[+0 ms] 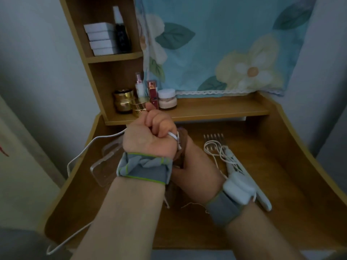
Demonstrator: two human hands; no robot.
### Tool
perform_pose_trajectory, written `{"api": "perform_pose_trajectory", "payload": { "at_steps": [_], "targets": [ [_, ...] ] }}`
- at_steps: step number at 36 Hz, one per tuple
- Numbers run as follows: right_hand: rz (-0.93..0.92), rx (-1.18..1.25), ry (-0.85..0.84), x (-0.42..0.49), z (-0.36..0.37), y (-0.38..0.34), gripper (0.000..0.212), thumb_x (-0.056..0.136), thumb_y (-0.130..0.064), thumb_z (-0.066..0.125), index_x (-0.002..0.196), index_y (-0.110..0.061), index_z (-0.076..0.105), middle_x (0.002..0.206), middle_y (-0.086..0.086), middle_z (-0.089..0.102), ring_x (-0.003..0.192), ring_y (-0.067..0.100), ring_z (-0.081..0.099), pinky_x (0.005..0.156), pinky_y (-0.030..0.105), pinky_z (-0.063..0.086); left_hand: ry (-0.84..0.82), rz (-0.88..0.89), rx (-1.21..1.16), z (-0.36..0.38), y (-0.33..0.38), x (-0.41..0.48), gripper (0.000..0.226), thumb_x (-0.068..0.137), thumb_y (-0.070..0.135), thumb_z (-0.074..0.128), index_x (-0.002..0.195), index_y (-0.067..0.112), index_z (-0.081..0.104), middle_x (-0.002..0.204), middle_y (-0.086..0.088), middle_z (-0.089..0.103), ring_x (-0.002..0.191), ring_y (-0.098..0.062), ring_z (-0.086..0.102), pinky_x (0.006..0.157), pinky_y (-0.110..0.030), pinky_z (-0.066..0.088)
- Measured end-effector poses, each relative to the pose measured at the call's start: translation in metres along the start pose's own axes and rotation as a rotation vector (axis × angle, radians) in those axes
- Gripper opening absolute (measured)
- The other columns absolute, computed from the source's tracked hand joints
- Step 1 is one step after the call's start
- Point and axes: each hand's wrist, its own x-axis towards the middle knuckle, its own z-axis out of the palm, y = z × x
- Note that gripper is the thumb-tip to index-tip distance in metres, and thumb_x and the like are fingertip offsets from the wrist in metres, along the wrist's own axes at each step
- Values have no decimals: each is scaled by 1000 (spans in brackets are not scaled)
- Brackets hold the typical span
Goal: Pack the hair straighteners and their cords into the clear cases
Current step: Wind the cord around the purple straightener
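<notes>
Desk [281,184] holds 1 straightener [242,177], 1 clear case [105,166].

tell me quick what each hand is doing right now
Left hand: fist closed around the white cord.
Right hand: mostly hidden behind the left wrist; grip cannot be told.

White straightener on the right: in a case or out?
Out. The white straightener lies bare on the desk, its cord loose beside it.

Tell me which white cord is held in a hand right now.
The long cord trailing off the desk's left edge: the left hand grips its end. The other cord lies loosely coiled, untouched, beside the white straightener on the right.
</notes>
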Motion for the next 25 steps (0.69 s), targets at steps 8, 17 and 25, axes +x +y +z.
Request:
{"api": "perform_pose_trajectory", "payload": {
  "at_steps": [8,17,25],
  "targets": [
    [-34,-373,-71,11,-23,-3,42,96,-28,45,137,-20,40,137,1,43,125,15,38,87,8,18,-140,-118,-278,-12,29,-1,43,100,31,36,70,9,58,37,3,34,26,-9,22,26,-21,22],
    [40,-393,-167,8,-33,3,39,95,-34,49,132,-23,43,122,-5,53,112,14,53,92,23,38,286,44,244,-32,24,-8,35,103,31,29,82,15,53,52,6,41,40,-6,37,41,-16,39],
    [237,-469,-86,20,-47,4,37,93,-60,24,81,-33,48,72,-11,56,69,7,58,77,32,51,240,-58,1219,-21,22,-35,35,97,34,47,87,8,67,76,-7,73,71,-18,65,67,-31,51]
  ]
}}
